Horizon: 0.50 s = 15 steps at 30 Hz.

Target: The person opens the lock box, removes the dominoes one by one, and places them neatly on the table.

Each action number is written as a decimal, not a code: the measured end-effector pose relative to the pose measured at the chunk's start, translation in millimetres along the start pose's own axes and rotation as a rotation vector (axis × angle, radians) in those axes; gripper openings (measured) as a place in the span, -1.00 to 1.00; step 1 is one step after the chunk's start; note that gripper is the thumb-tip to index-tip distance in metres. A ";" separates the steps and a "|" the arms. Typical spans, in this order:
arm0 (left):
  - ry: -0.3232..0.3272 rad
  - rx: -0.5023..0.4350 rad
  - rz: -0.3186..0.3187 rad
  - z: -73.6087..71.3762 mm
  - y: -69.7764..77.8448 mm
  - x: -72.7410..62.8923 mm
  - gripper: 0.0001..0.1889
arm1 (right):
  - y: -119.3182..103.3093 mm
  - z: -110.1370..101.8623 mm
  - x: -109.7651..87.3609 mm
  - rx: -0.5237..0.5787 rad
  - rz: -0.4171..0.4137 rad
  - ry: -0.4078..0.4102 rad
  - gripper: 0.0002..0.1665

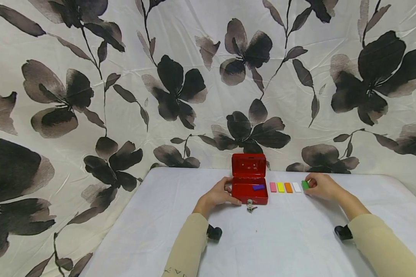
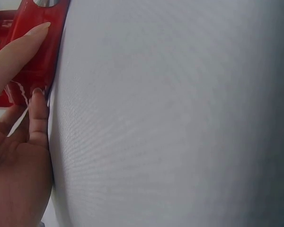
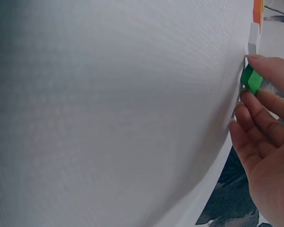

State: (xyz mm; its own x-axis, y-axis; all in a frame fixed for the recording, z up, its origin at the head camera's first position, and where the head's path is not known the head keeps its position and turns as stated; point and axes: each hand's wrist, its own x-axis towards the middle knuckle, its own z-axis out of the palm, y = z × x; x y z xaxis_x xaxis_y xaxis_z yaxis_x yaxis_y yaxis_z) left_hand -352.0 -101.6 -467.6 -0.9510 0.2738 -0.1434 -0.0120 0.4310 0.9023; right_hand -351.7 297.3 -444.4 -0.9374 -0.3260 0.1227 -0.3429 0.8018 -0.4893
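Note:
A red metal cash box [image 1: 240, 195] stands with its lid [image 1: 248, 161] raised, and a purple block [image 1: 258, 187] lies inside. My left hand [image 1: 219, 194] holds the box at its left front corner; in the left wrist view the thumb lies along its front and the other fingers are at its side. Keys [image 1: 251, 208] hang from the lock at the front. To the right, my right hand [image 1: 321, 186] pinches a green block [image 3: 253, 79] between thumb and fingers, at the right end of a row of blocks. Whether the green block touches the table is unclear.
Between the box and the green block, a pink block [image 1: 273, 187], a yellow block [image 1: 280, 187], an orange block [image 1: 288, 187] and a white block [image 1: 296, 187] are lined up. A white cloth covers the table [image 1: 263, 242]. A flower-patterned curtain [image 1: 180, 34] hangs behind.

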 end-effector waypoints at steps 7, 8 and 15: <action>0.003 0.012 0.001 1.5 0.8 -1.5 -0.05 | -1.4 -1.6 -0.5 0.015 0.013 -0.036 -0.53; 0.004 0.013 0.001 1.6 0.7 -1.4 -0.05 | -1.3 -1.6 -0.4 0.017 0.013 -0.040 -0.53; 0.005 0.004 0.001 0.7 2.1 -1.6 -0.04 | -1.7 -2.8 1.1 0.028 0.009 -0.076 -0.56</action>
State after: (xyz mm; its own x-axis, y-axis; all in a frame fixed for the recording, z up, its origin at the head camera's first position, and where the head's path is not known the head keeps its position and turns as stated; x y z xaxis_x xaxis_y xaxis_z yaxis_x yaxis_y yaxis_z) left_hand -350.2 -100.6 -465.8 -0.9526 0.2697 -0.1405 -0.0098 0.4345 0.9006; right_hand -352.3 297.0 -441.0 -0.9327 -0.3566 0.0533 -0.3317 0.7907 -0.5146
